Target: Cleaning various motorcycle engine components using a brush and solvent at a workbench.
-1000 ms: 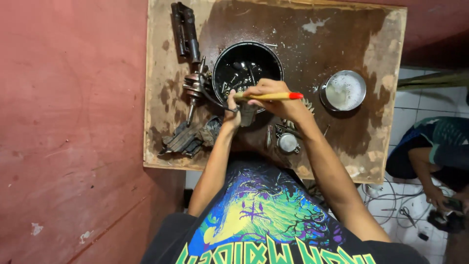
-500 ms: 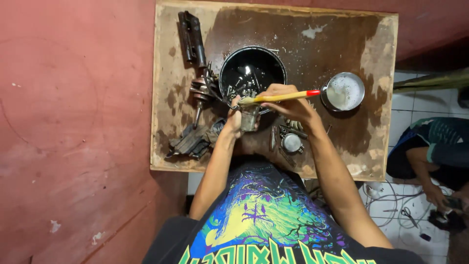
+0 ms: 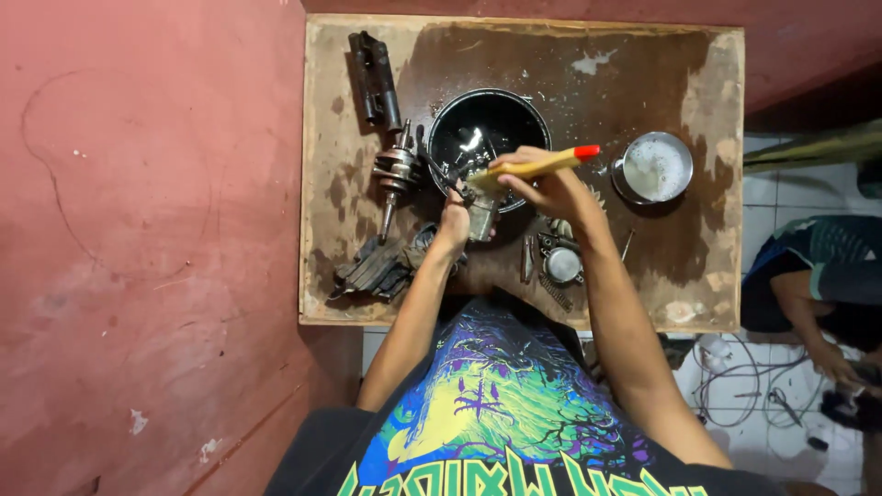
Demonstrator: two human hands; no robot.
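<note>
My right hand [image 3: 547, 188] grips a paintbrush [image 3: 537, 165] with a wooden handle and a red end, its bristles pointing left over a small grey metal engine part [image 3: 480, 216]. My left hand [image 3: 455, 219] holds that part just below the rim of a black bowl [image 3: 528, 115] that has dark liquid and small parts in it. Both hands work over a stained wooden table [image 3: 643, 266].
A crankshaft [image 3: 395, 174] and a dark metal bar [image 3: 375, 78] lie left of the bowl. A greasy engine casing [image 3: 377, 266] sits at the front left. A small metal cup [image 3: 654, 167] with whitish liquid stands right. Another person [image 3: 822, 285] crouches on the tiled floor at right.
The brush handle has swung slightly, its red end rising, while my hands stay at the bowl's near rim. The camera view has shifted a little.
</note>
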